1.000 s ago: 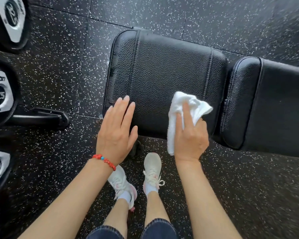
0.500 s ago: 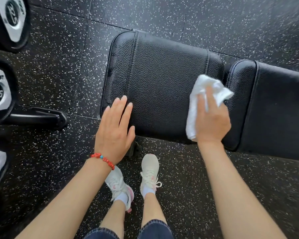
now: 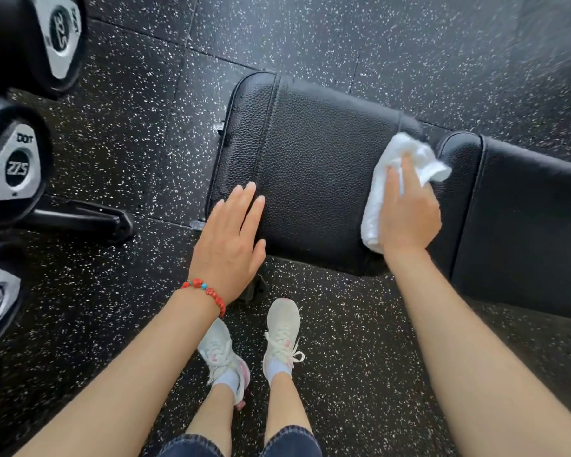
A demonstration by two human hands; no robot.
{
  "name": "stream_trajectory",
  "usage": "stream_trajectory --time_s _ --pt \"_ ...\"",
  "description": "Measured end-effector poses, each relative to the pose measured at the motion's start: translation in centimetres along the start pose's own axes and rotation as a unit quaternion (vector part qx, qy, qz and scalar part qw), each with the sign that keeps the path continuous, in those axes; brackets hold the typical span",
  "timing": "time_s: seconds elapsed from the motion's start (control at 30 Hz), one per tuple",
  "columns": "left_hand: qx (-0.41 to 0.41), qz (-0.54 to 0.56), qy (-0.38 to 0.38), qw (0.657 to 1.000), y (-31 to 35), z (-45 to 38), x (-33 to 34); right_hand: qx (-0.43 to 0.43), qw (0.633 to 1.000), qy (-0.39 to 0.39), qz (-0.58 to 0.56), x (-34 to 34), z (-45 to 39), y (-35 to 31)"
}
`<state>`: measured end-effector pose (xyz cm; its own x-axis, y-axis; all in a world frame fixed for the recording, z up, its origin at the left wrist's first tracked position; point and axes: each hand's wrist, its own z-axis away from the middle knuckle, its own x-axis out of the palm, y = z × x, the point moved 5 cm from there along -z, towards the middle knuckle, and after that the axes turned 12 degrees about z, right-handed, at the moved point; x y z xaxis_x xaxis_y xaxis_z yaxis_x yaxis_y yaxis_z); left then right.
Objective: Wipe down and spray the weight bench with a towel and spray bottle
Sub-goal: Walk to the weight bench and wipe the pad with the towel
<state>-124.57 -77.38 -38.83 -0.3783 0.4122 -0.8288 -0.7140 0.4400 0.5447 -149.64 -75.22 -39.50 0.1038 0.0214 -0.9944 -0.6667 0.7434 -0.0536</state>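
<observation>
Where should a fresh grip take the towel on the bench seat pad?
Probably the towel's long near fold, from above on the seat pad side. That part lies bunched and clear left of the right hand pressing it, while the far end flares loose over the gap between pads.

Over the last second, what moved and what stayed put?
The right hand slid the towel rightward across the seat pad to its edge by the gap before the back pad, fingers pressing it throughout. The left hand stayed flat on the pad's near left corner. Nothing was let go.
</observation>
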Motion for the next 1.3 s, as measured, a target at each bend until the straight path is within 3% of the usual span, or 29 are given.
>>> stream_trajectory --time_s 0.2,0.67,1.3 --pt "-0.034 0.019 -0.020 0.999 1.4 1.4 -1.5 -0.012 0.997 -0.071 -0.009 -0.2 7.0 1.8" --pt "-0.071 0.013 0.018 0.997 4.8 8.3 -10.9 0.050 0.947 -0.162 -0.272 -9.9 13.1 -0.4" --pt "-0.100 0.013 0.155 0.983 11.6 14.2 -30.3 -0.082 0.917 -0.180 -0.347 -29.5 18.4 -9.1"
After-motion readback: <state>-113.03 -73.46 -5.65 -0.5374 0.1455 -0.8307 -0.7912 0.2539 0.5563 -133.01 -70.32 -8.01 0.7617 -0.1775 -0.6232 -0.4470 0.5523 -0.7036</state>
